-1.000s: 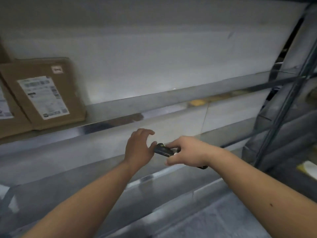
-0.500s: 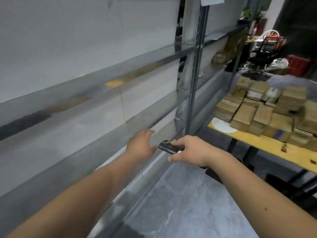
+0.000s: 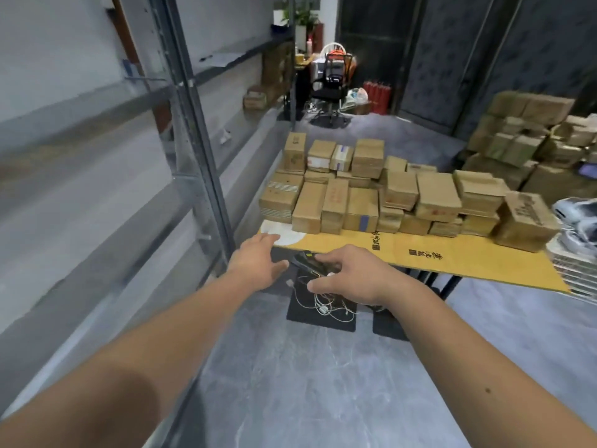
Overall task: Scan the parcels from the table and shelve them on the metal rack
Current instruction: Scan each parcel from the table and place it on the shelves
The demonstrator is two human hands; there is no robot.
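Along 9 o'clock, metal rack (image 3: 193,130) runs the whole left side, upright post close by, the near shelves in view bare; a few boxes only on the far section near 12. Surface (image 3: 468,260), yellow-topped, sits at 1–2 o'clock ahead, loaded with parcels (image 3: 371,192) stacked in rows, two layers in spots, nearest ones along the front-left edge. Bigger carton heap (image 3: 529,137) at 2 o'clock behind it, on the floor. Office chair (image 3: 332,82) at 12, far back. Black floor mat (image 3: 319,312) with a tangle of white cable (image 3: 326,305) lies under the hands, just before the surface legs.

Step judged: between parcels, heading to the surface to pick the next one. Left hand (image 3: 258,260) is empty, fingers straight and spread, reaching toward the surface's near-left corner. Right hand (image 3: 349,273) has fingers curled round the dark scanner (image 3: 305,261), its head poking out toward 10 o'clock.

Next move likely needs: close the gap, left hand takes a front-row box, turn its label up, aim scanner at it. Labels hardly readable from here.

In the way: cable on the mat is a trip risk; rack post close on the left; tight stacks may shift when one box gets pulled.
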